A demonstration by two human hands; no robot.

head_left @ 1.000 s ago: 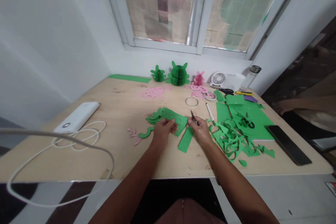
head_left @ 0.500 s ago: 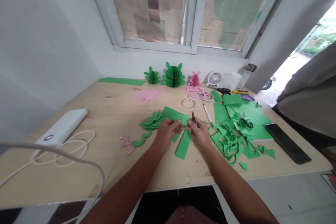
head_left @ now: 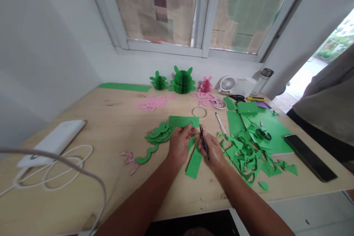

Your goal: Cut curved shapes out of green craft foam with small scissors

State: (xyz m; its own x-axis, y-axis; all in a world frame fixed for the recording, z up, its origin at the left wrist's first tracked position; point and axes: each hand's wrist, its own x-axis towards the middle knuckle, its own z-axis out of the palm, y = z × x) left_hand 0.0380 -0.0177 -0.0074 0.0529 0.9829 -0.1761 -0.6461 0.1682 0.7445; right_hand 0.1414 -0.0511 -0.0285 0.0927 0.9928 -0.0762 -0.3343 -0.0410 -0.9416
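Note:
My left hand (head_left: 181, 141) pinches a green paper strip (head_left: 179, 121) that is held up above the table; a faint curved line shows on it near the thumb. My right hand (head_left: 213, 149) is wrapped round a slim dark two-pronged tool (head_left: 204, 142). Its narrow points are just right of the strip's end, and I cannot tell its exact kind. Below, between the hands, lies another green strip (head_left: 194, 164). Left of my left hand sit stacked wavy green cutouts (head_left: 159, 132), with a single wavy green piece (head_left: 147, 155) touching pink cutouts (head_left: 134, 169).
Green scraps (head_left: 246, 155) and small scissors (head_left: 264, 134) lie at right, near a phone (head_left: 311, 158). Green and pink paper figures (head_left: 182, 82) stand at the back beside a fan (head_left: 227, 84). A power bank (head_left: 52, 142) and cable are at left. Another person (head_left: 329, 99) stands at right.
The green strip has turned more level in my left hand. My right hand has moved a little down and right, and the dark tool shows more of its length. The camera view has shifted slightly.

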